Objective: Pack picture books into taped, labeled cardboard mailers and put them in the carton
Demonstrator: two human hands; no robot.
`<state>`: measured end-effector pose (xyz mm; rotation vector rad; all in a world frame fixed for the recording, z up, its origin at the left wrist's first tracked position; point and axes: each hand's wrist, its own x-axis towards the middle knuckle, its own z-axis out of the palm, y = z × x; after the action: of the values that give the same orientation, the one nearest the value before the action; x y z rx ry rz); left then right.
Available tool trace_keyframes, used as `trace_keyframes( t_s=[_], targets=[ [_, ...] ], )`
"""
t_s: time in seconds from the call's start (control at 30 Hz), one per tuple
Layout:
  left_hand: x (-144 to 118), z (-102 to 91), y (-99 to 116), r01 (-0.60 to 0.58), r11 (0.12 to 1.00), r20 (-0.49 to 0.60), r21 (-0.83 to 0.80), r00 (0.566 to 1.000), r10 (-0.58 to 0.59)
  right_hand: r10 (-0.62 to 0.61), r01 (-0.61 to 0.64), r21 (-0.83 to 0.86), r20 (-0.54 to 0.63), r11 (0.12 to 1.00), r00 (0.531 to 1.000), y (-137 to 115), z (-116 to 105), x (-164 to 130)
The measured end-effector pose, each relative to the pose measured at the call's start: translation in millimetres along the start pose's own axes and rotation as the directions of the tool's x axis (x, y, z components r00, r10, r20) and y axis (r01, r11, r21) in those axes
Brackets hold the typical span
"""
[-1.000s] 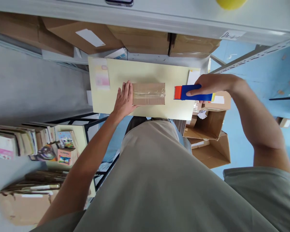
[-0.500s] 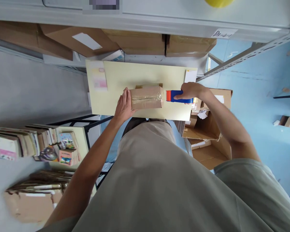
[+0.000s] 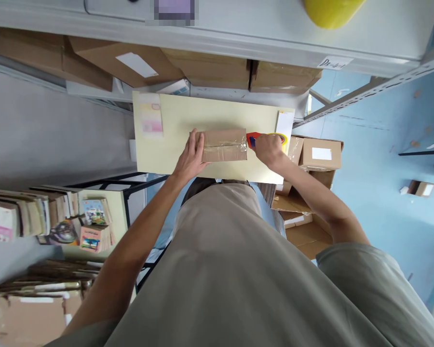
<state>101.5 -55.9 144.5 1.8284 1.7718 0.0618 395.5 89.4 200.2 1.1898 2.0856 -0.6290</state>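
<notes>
A small brown cardboard parcel (image 3: pixel 224 145), banded with clear tape, lies flat near the middle of a pale yellow table (image 3: pixel 173 140). Against its right end sits a tape dispenser (image 3: pixel 253 138), red at the nose with a little blue behind it and a yellow roll edge showing past the knuckles. Half a second ago the dispenser stood slightly clear of the parcel with its long blue body in view; now it touches the parcel's end and the blue body is mostly hidden under the hand.

The right hand (image 3: pixel 269 149) is closed around the dispenser, wrist bent, forearm running back to the near right. It has moved left since 1 second ago, when it held the tool well off to the right. The left hand (image 3: pixel 191 156) lies flat and spread against the parcel's left end, fingers pointing far, much as before.

A pink-and-white label (image 3: pixel 151 115) lies at the table's far left corner. Cardboard boxes (image 3: pixel 320 154) sit just right of the table.
</notes>
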Motion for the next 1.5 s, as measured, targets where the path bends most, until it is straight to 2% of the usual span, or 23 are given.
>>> trace_keyframes(
  t_s=[0.1, 0.17, 0.23, 0.3, 0.37, 0.43, 0.5, 0.53, 0.67, 0.77, 0.83, 0.93, 1.0, 1.07, 1.13, 1.17, 1.2, 1.23, 1.3, 1.37, 1.4, 1.43, 1.5],
  targets=[
    [-3, -3.1, -3, -0.012, 1.0, -0.011, 0.005, 1.0, 0.012, 0.183, -0.18, 0.041, -0.09, 0.983, 0.979, -5, 12, -5],
    [-5, -6.9, -1, -0.013, 1.0, -0.029, 0.01, 0.999, 0.013, 0.223, -0.213, 0.091, -0.126, 0.973, 0.967, -3, 13, -16],
    [-2, -13.2, 8, -0.045, 0.999, -0.064, 0.014, 0.997, 0.046, 0.263, -0.24, 0.129, -0.21, 0.962, 0.942, 0, 6, -32],
    [8, -23.9, 26, -0.146, 0.989, -0.118, 0.024, 0.982, 0.148, 0.298, -0.254, 0.171, -0.321, 0.952, 0.899, -1, -11, -48],
    [25, -41.4, 51, -0.295, 0.954, -0.2, 0.054, 0.933, 0.3, 0.32, -0.243, 0.224, -0.442, 0.944, 0.838, -5, -36, -60],
    [47, -65.9, 81, -0.43, 0.898, -0.3, 0.09, 0.848, 0.436, 0.323, -0.195, 0.275, -0.573, 0.942, 0.753, -12, -67, -65],
    [70, -94.6, 108, -0.496, 0.859, -0.374, 0.122, 0.779, 0.503, 0.297, -0.117, 0.295, -0.695, 0.948, 0.654, -17, -103, -59],
    [82, -108.8, 119, -0.5, 0.856, -0.408, 0.132, 0.759, 0.507, 0.276, -0.077, 0.291, -0.746, 0.954, 0.606, -19, -121, -53],
    [128, -150.3, 143, -0.454, 0.883, -0.493, 0.116, 0.746, 0.448, 0.213, 0.075, 0.275, -0.866, 0.958, 0.453, -19, -183, -5],
    [149, -158.8, 144, -0.441, 0.894, -0.514, 0.073, 0.752, 0.413, 0.195, 0.229, 0.286, -0.916, 0.931, 0.351, -19, -208, 38],
    [150, -155.4, 139, -0.445, 0.894, -0.513, 0.047, 0.758, 0.404, 0.201, 0.272, 0.306, -0.914, 0.912, 0.352, -21, -216, 61],
    [133, -140.5, 117, -0.445, 0.896, -0.496, -0.008, 0.78, 0.383, 0.217, 0.234, 0.336, -0.882, 0.913, 0.418, -21, -220, 74],
    [114, -124.3, 90, -0.404, 0.911, -0.466, -0.084, 0.824, 0.323, 0.227, 0.164, 0.325, -0.869, 0.931, 0.439, -17, -211, 70],
    [89, -102.3, 52, -0.291, 0.937, -0.413, -0.192, 0.89, 0.192, 0.23, 0.09, 0.294, -0.876, 0.952, 0.425, -12, -186, 60],
    [61, -75.7, 12, -0.105, 0.943, -0.346, -0.316, 0.938, -0.011, 0.234, 0.064, 0.28, -0.889, 0.958, 0.393, -8, -142, 45],
    [47, -61.9, -5, -0.013, 0.924, -0.312, -0.383, 0.943, -0.116, 0.248, 0.088, 0.304, -0.888, 0.949, 0.387, -8, -114, 38],
    [32, -48.7, -19, 0.067, 0.889, -0.277, -0.452, 0.937, -0.212, 0.27, 0.121, 0.344, -0.874, 0.931, 0.403, -10, -83, 29],
    [19, -36.9, -29, 0.132, 0.849, -0.243, -0.512, 0.925, -0.29, 0.298, 0.148, 0.396, -0.847, 0.906, 0.441, -15, -51, 21],
    [-1, -19.2, -36, 0.206, 0.78, -0.182, -0.591, 0.908, -0.377, 0.371, 0.156, 0.536, -0.739, 0.83, 0.563, -30, 9, 6],
    [-11, -9.8, -27, 0.237, 0.761, -0.133, -0.604, 0.911, -0.39, 0.407, 0.105, 0.662, -0.569, 0.742, 0.714, -49, 54, -2],
    [-12, -7.7, -19, 0.248, 0.767, -0.119, -0.592, 0.914, -0.388, 0.411, 0.068, 0.699, -0.493, 0.712, 0.767, -59, 69, -3],
    [-12, -6.9, -11, 0.259, 0.775, -0.115, -0.577, 0.913, -0.391, 0.42, 0.032, 0.719, -0.441, 0.694, 0.793, -67, 79, -3],
    [-8, -7.2, 3, 0.291, 0.779, -0.138, -0.556, 0.892, -0.431, 0.453, -0.01, 0.735, -0.406, 0.678, 0.794, -79, 89, 0]
  ],
)
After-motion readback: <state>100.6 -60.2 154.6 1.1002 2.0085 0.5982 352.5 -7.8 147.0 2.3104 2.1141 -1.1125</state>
